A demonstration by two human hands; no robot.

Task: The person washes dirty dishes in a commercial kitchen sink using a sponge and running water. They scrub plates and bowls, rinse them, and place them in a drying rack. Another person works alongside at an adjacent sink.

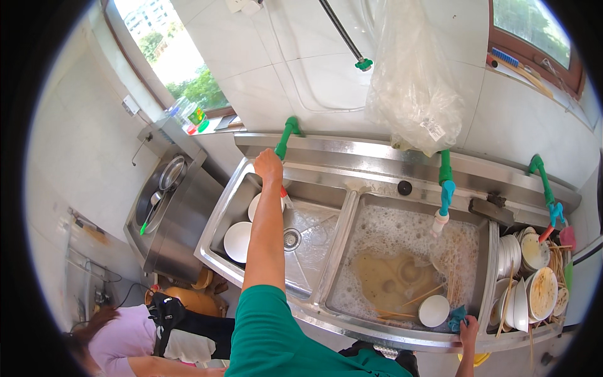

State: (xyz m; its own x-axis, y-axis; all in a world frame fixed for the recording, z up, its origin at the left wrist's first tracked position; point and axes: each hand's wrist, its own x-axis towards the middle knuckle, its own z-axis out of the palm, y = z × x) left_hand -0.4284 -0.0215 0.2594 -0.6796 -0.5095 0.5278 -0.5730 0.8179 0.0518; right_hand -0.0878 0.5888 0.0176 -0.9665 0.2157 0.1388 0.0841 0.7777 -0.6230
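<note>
My left hand [268, 166] is closed around the left tap, just below its green pipe [284, 139]; the handle itself is hidden by my fingers. A red spout tip [283, 192] shows beside my forearm, with water coming from it into the left basin [313, 235]. White bowls [238, 241] sit in that basin, partly behind my arm. At the front rim of the middle basin, my right hand [468, 328] holds a blue-green cloth [457, 318]. Near the cloth a white bowl [434, 311] rests in murky, foamy water [395, 268] along with several chopsticks [426, 295].
Used bowls [541, 292] and chopsticks crowd the right basin. A blue-handled tap [446, 195] hangs over the middle one, below a large plastic bag [414, 94]. On the left stands a steel stove unit [183, 240] with a wok; another person [125, 334] is at lower left.
</note>
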